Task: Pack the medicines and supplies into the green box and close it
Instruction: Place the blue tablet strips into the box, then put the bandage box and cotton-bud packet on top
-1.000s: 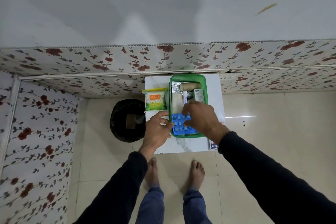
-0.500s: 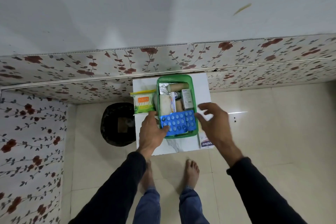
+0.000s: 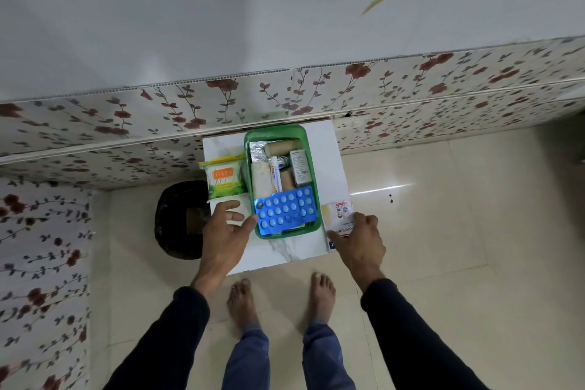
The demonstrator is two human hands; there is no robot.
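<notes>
The green box (image 3: 311,168) is set on a small white table (image 3: 297,250), toward the table's far edge by the wall, and no lid is seen on it or near it. It is judged a light, thin-walled plastic tub, stiff enough to be held by its rim but likely to flex if squeezed; the long side walls are the sensible places for a hold. Inside the box, a blue blister sheet (image 3: 286,210) is laid flat across the near end, over the other contents. It is judged light, slick and slightly springy, so it is best pinched at an edge or pressed down flat. Behind it in the box, a white tube (image 3: 275,175), a tan roll (image 3: 283,146), a foil strip (image 3: 258,150) and a small carton (image 3: 300,166) are packed side by side.

Just left of the box, a green packet of cotton buds (image 3: 224,179) is left on the table, soft and easily crushed by judgement. Just right of the box, at the table's near right edge, a flat white pack (image 3: 340,215) is lying.

The left hand (image 3: 226,231) is spread and empty, its fingertips touching the box's near left corner. The right hand (image 3: 361,239) is laid on the white pack with fingers loose; whether the pack is already pinched cannot be told.
</notes>
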